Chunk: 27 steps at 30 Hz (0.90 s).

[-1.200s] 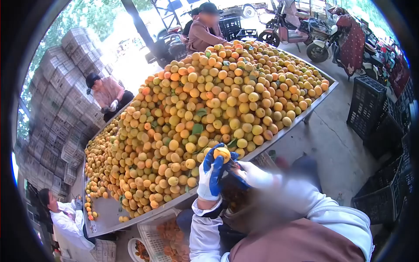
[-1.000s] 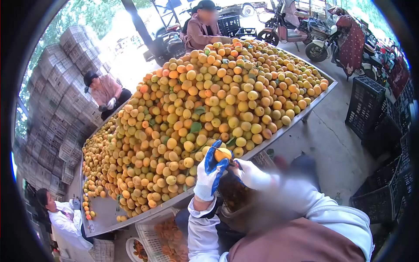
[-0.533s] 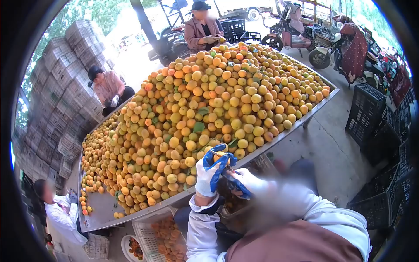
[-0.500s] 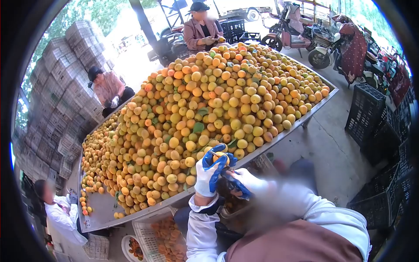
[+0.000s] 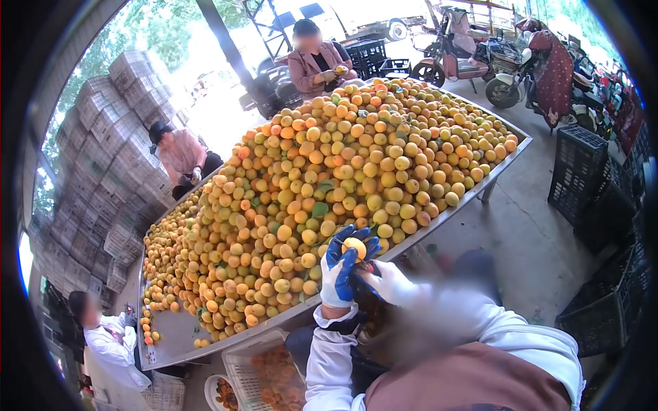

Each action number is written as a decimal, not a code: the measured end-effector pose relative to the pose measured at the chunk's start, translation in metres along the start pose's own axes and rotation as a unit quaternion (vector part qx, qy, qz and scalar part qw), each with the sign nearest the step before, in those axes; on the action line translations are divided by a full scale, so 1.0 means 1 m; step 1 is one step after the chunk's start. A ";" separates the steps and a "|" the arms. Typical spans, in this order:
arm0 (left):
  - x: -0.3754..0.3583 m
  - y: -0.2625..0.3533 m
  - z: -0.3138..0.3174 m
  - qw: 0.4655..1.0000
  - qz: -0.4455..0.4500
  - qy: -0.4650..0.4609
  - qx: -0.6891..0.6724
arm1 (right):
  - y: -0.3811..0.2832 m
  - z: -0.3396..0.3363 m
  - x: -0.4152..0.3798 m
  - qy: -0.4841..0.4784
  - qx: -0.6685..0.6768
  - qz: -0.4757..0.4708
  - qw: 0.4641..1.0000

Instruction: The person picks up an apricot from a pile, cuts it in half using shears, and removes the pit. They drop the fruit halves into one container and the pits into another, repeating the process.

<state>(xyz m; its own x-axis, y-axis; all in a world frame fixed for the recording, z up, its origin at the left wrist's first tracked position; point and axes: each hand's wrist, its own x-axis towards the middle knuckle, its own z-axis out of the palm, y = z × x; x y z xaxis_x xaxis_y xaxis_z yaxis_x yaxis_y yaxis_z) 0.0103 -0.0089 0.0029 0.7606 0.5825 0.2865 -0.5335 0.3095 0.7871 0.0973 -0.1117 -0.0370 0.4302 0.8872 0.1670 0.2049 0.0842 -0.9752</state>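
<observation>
One fruit (image 5: 354,247) is gripped by the left hand (image 5: 340,270), whose blue-and-white gloved fingers are curled shut around it, just above the near rim of the worktop (image 5: 175,335). The right hand (image 5: 388,281), in a white glove, is closed just beside it at 4 o'clock; what it holds cannot be told, as that part is blurred.

The metal worktop is heaped with a pile (image 5: 329,178) of yellow-orange fruit, too many to be counted, with a few green leaves among them. Three other people are seen around it: one (image 5: 314,60) at 12 o'clock holding a fruit, one (image 5: 179,154) at 10 o'clock, one (image 5: 110,339) in white at 8 o'clock.

Below the near rim one white basket (image 5: 267,370) of cut fruit and one bowl (image 5: 223,394) are set. Grey crates (image 5: 103,164) are stacked at 9 o'clock, black crates (image 5: 582,171) at 3 o'clock, and two scooters (image 5: 480,58) are parked at 1 o'clock on the concrete floor (image 5: 521,233). The place is open-sided, with trees seen beyond.
</observation>
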 end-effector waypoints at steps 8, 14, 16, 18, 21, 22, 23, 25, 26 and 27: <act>0.004 -0.008 0.001 0.999 0.032 0.010 -0.004 | 0.003 -0.005 0.007 0.083 -0.108 -0.127 0.982; 0.001 -0.015 0.004 0.998 0.045 0.013 -0.053 | -0.003 -0.005 0.004 0.102 -0.081 -0.159 0.979; 0.004 -0.019 -0.005 0.996 0.042 0.039 -0.066 | 0.001 -0.012 0.005 0.122 -0.065 -0.144 0.980; 0.005 -0.014 -0.004 0.992 0.036 0.088 -0.078 | 0.003 -0.017 0.015 0.179 0.076 -0.080 0.978; 0.003 -0.023 -0.004 0.965 0.101 0.068 0.231 | -0.029 -0.043 0.027 0.139 0.188 0.054 0.971; -0.001 -0.032 0.000 0.962 0.121 0.057 0.239 | -0.023 -0.050 0.029 0.092 0.242 0.098 0.961; -0.005 -0.040 -0.002 0.915 0.161 0.041 0.367 | -0.024 -0.052 0.030 0.093 0.241 0.098 0.961; -0.005 -0.039 0.003 0.830 0.219 0.000 0.514 | -0.034 -0.054 0.030 0.023 0.214 0.118 0.969; -0.005 -0.035 0.006 0.819 0.229 -0.017 0.527 | -0.051 -0.055 0.025 0.021 0.201 0.112 0.973; -0.005 -0.033 0.007 0.820 0.226 -0.017 0.526 | -0.050 -0.059 0.026 0.022 0.201 0.115 0.973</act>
<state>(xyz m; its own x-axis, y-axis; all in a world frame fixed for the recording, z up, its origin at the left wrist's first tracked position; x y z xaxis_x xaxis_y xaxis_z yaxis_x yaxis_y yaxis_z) 0.0264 -0.0274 -0.0209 0.5928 0.4313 0.6802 -0.1642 -0.7621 0.6263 0.1497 -0.1196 0.0243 0.4625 0.8843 -0.0644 -0.2567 0.0641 -0.9644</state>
